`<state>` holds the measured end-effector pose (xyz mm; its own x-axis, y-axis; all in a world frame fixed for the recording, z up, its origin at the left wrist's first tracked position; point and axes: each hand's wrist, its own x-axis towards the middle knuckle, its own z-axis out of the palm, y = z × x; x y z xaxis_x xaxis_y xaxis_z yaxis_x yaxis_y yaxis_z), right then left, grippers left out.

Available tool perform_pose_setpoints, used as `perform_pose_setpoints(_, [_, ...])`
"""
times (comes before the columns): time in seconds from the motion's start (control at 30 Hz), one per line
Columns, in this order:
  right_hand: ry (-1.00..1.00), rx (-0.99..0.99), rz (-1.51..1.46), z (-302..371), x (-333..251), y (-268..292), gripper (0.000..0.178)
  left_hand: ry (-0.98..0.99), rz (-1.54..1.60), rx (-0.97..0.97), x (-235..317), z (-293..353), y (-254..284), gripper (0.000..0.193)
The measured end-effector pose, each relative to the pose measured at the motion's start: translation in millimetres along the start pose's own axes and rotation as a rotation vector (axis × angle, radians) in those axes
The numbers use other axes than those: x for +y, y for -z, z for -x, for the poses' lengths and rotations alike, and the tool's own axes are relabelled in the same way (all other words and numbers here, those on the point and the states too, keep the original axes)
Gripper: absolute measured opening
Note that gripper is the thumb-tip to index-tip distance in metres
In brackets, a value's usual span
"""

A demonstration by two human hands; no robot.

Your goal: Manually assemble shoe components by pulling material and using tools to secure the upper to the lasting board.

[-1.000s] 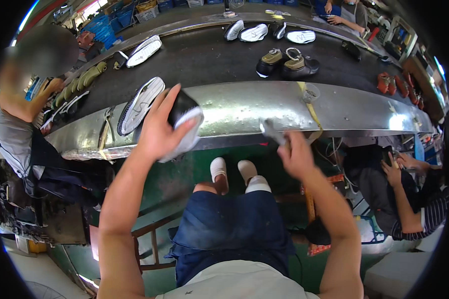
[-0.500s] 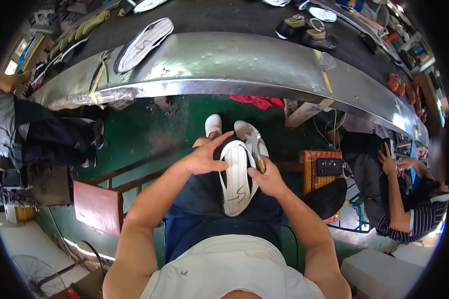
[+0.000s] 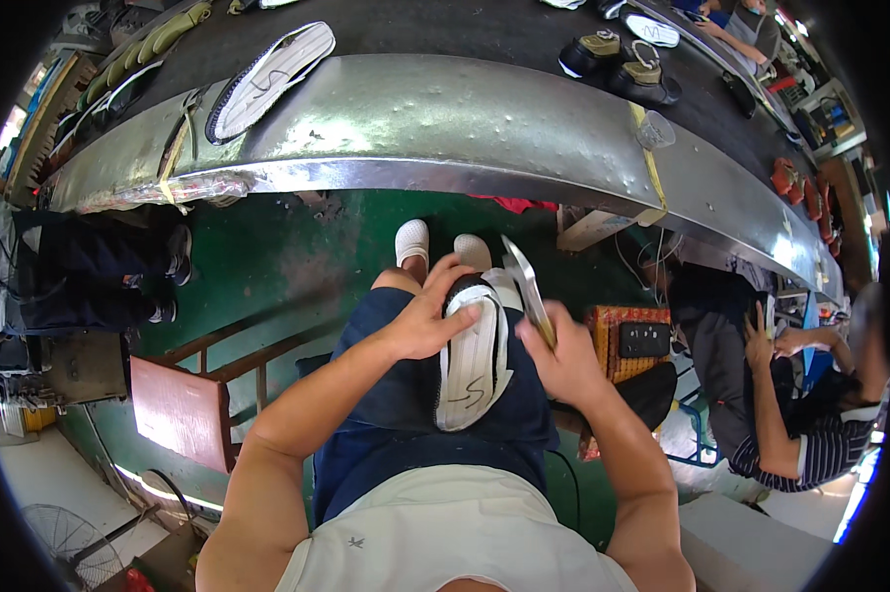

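A black shoe with a white ribbed sole (image 3: pixel 473 360) lies sole-up on the person's lap, over the dark blue trousers (image 3: pixel 396 395). The left hand (image 3: pixel 427 318) presses down on its far end, fingers spread across the sole. Just right of it, the right hand (image 3: pixel 561 357) is clamped around a thin metal blade tool (image 3: pixel 526 284) pointing away. Farther off, a curved metal bench (image 3: pixel 415 128) carries another white sole (image 3: pixel 272 69) at its left.
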<state>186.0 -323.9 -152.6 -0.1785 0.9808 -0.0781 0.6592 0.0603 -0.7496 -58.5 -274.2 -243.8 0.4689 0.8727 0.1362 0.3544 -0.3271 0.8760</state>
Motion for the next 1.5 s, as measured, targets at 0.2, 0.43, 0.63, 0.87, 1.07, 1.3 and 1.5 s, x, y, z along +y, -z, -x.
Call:
perform_pose_setpoints(0.2, [-0.395,-0.425,-0.616,70,17,-9,0.032,0.151,0.391,-0.081,22,5,4,0.056])
perform_pose_setpoints(0.43, [-0.331,-0.399,-0.454,73,-6,6,0.034,0.024,0.140,-0.193,50,5,15,0.089])
perform_pose_setpoints(0.63, [-0.464,-0.527,-0.826,61,-10,18,0.031,0.126,0.202,-0.288,63,5,21,0.099])
perform_pose_setpoints(0.87, [-0.154,-0.414,-0.146,63,-12,21,0.028,0.150,0.140,-0.268,64,14,15,0.103])
perform_pose_setpoints(1.07, [-0.325,-0.619,-0.596,43,-4,19,0.022,0.084,0.067,-0.263,68,1,10,0.106])
perform_pose_setpoints(1.3, [-0.400,-0.553,-0.806,58,0,0,0.028,0.162,0.354,-0.227,37,21,15,0.073])
perform_pose_setpoints(1.5, [-0.548,-0.535,-0.995,50,-8,-6,0.028,0.203,0.225,-0.089,39,20,9,0.058])
